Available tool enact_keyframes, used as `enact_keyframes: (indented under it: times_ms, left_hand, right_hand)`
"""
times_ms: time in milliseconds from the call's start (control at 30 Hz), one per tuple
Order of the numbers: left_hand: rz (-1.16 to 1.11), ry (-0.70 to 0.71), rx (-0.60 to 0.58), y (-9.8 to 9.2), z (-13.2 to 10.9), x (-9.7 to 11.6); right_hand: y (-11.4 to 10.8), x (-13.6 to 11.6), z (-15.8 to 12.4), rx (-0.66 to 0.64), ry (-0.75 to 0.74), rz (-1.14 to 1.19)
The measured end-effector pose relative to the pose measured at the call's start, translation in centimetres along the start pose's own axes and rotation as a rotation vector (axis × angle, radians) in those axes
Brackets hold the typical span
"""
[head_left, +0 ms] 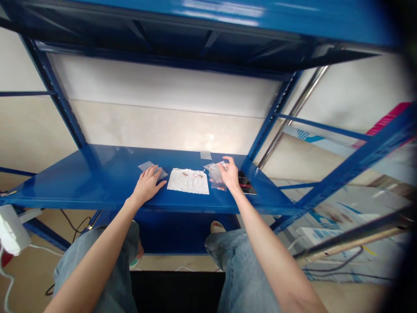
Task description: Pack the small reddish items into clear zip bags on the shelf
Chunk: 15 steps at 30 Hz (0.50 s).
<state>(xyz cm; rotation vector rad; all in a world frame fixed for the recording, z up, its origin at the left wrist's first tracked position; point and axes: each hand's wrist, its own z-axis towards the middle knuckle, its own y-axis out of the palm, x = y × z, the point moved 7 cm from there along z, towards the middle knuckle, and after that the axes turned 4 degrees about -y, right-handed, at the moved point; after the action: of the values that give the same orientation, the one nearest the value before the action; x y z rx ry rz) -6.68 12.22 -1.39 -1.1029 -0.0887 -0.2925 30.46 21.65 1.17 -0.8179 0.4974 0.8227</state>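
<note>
My left hand [148, 184] lies flat with fingers spread on the blue shelf [97, 174], its fingertips resting on a small clear plastic bag [147, 165]. My right hand [230, 174] is curled, pinching a clear plastic bag [215, 174] that lies on a small pile of such bags. Between the hands a white sheet [189, 181] lies on the shelf with a few small reddish pieces [194, 175] on it. Another empty clear bag [206, 155] lies farther back.
A dark flat object with red markings [246, 182] lies just right of my right hand. Blue shelf posts [270, 117] rise at the right, and another shelf sits overhead. My knees in jeans are below the shelf. A white device with cable [11, 230] hangs at the left.
</note>
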Motion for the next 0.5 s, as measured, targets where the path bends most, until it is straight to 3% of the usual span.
enact_keyframes:
  times_ms: [100,233,400,500]
  left_hand:
    - [0.085,0.039,0.008,0.6,-0.2,0.7]
    - [0.068,0.097,0.026,0.0,-0.4,1.1]
    - [0.048,0.070,0.094,-1.6,-0.7,1.4]
    - [0.033,0.004,0.088,-1.8,-1.0,1.2]
  right_hand:
    - [0.5,-1.0,-0.1,0.025,-0.136,-0.173]
    - [0.4,-5.0,-2.5,0.107,-0.253,-0.345]
    - [2.6,-12.0,-8.2,-0.023,-0.452,-0.258]
    - [4.5,-14.4,-11.2,-0.121,-0.513,-0.214]
